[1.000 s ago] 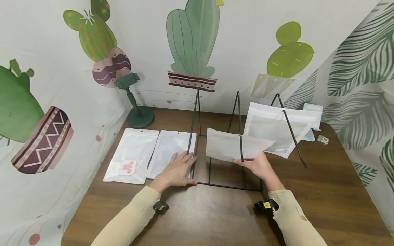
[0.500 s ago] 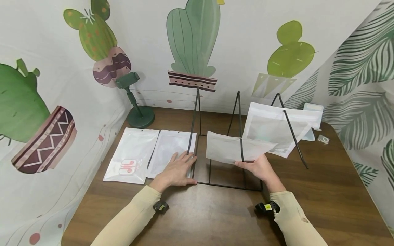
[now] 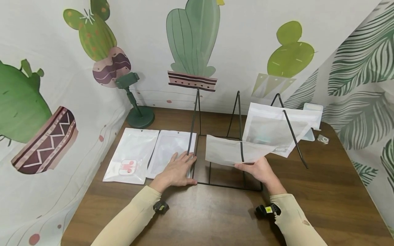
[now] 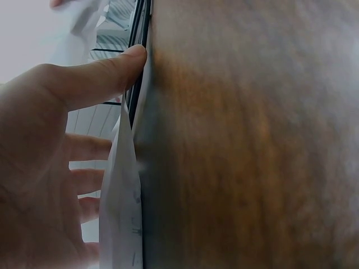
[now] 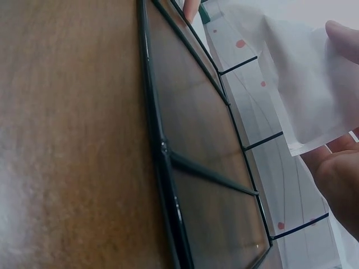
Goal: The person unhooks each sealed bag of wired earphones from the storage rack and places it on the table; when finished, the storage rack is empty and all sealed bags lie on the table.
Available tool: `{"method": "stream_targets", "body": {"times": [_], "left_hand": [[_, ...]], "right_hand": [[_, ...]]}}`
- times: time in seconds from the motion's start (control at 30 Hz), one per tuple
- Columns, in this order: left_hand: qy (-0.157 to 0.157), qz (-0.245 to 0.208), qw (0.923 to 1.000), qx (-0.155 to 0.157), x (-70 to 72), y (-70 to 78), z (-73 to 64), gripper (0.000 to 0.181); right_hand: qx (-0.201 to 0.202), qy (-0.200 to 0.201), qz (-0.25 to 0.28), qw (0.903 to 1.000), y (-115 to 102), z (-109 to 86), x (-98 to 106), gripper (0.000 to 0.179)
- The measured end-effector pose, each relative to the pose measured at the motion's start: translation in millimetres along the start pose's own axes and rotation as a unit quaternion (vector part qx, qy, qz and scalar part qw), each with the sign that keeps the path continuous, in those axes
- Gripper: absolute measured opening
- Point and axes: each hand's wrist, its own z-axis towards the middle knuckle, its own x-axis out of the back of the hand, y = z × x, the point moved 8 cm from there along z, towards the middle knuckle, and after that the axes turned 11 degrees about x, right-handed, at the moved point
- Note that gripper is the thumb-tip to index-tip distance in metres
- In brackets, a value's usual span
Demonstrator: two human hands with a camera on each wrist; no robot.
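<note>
My right hand (image 3: 258,169) pinches the lower edge of a white zip pouch (image 3: 226,150), its thumb on the near side. The pouch is held tilted, inside a black wire rack (image 3: 229,187) and behind the middle upright, above the base wires. In the right wrist view, the white pouch (image 5: 305,84) is between thumb and fingers. My left hand (image 3: 176,171) lies with spread fingers over the rack's left side and a flat white pouch (image 3: 170,145). In the left wrist view the left thumb (image 4: 106,75) touches the black wire and the fingertips are hidden behind the pouch's edge.
Another white pouch (image 3: 277,128) leans in the rack's right section. Left of the rack lies a pouch with an earphone case (image 3: 127,167). A green stand (image 3: 140,118) is behind it. A pale blue item (image 3: 312,108) and a small clear square (image 3: 323,139) sit back right.
The pouch in my right hand has sunk a little lower in the rack, and that hand has shifted slightly down and right. My left hand stays where it was.
</note>
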Motion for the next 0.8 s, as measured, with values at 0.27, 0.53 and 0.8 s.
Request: {"method": "stream_targets", "body": {"times": [0.27, 0.53, 0.8], "left_hand": [[0.0, 0.0, 1.0, 0.001, -2.1, -1.2, 1.3, 0.098], [0.006, 0.0, 1.0, 0.0, -1.6, -1.4, 2.1, 0.098], [0.007, -0.001, 1.0, -0.001, -2.0, -1.7, 1.8, 0.098]], "right_hand": [[0.007, -0.002, -0.003, 1.0, -0.7, -2.9, -0.8, 0.038], [0.022, 0.0, 0.004, 0.9998, -4.1, -5.5, -1.2, 0.039], [0.034, -0.002, -0.004, 0.9994, -6.5, -8.9, -3.0, 0.039]]}}
